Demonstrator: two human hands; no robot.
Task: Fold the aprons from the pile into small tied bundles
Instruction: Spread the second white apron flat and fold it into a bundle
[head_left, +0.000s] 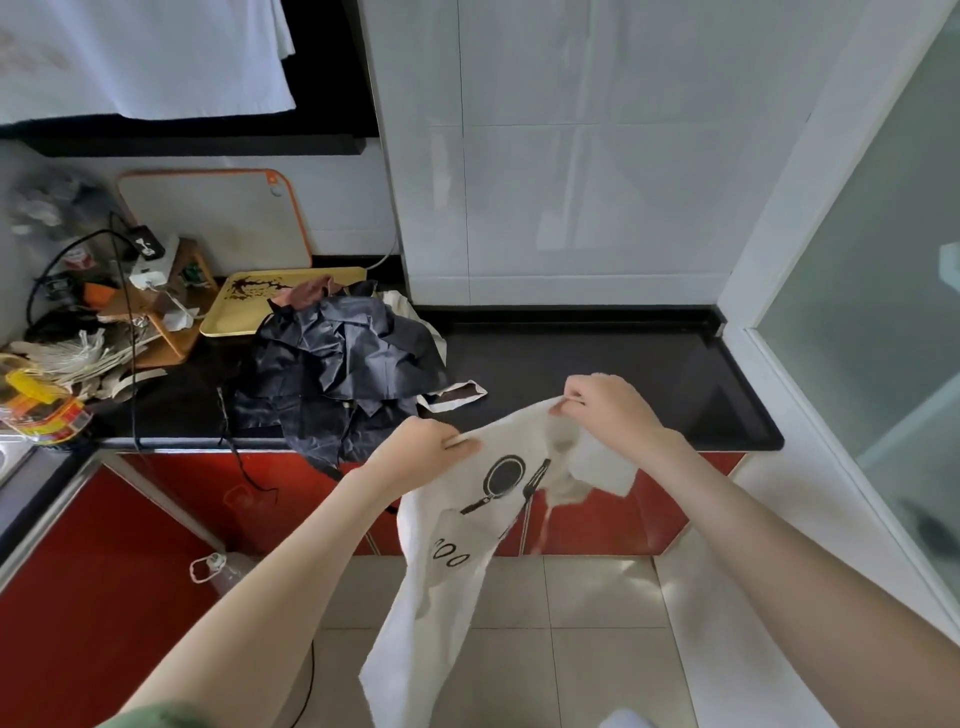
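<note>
The black counter (597, 374) serves as the work surface. On its left part the pile of dark aprons (337, 369) is heaped, not yet folded. The white apron (457, 545) is hung before the counter's front edge, probably to be straightened. Its top edge is pinched by the left hand (421, 449) and the right hand (608, 410), knuckles up.

A yellow rectangular tray (244, 306) lies centre-left on the black worktop (597, 374); an orange-rimmed white cutting board (213, 218) leans against the wall behind it.
</note>
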